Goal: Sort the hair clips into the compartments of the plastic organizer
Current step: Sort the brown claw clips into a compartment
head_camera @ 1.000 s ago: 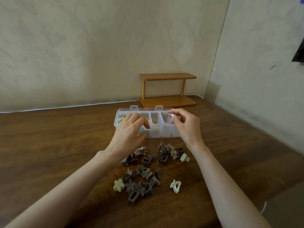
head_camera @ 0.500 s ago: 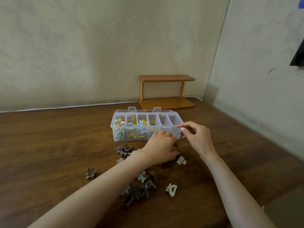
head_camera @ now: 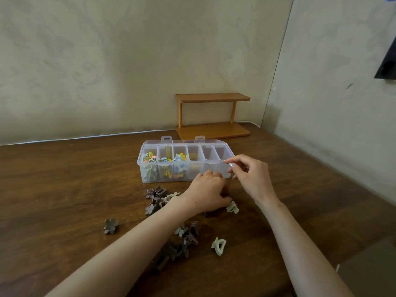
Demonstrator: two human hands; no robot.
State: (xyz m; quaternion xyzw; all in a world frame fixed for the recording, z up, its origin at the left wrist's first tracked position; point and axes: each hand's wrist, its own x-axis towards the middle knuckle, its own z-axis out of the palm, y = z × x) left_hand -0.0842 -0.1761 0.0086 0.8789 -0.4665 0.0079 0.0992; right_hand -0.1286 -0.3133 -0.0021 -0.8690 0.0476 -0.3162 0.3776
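Note:
The clear plastic organizer [head_camera: 143, 176] stands open on the wooden table, its left three compartments holding colourful clips and its right ones looking empty. My right hand [head_camera: 250, 179] pinches the organizer's front right corner rim with thumb and forefinger. My left hand [head_camera: 205, 194] lies palm down just in front of the box, fingers curled around hair clips hidden beneath it. Loose brown and pale clips [head_camera: 158, 198] spread left of that hand, and more [head_camera: 184, 241] sit beside my forearm. A pale clip [head_camera: 232, 207] lies by my left thumb.
A brown flower clip [head_camera: 111, 226] lies alone to the left, a pale green claw clip [head_camera: 218, 246] nearer me. A small two-tier wooden shelf [head_camera: 212, 114] stands behind the organizer against the wall. The table's right edge runs close to the side wall.
My left hand has come down from the organizer's left compartments onto the clips in front of the box. My right hand has shifted to the front right corner. One brown flower clip now lies apart.

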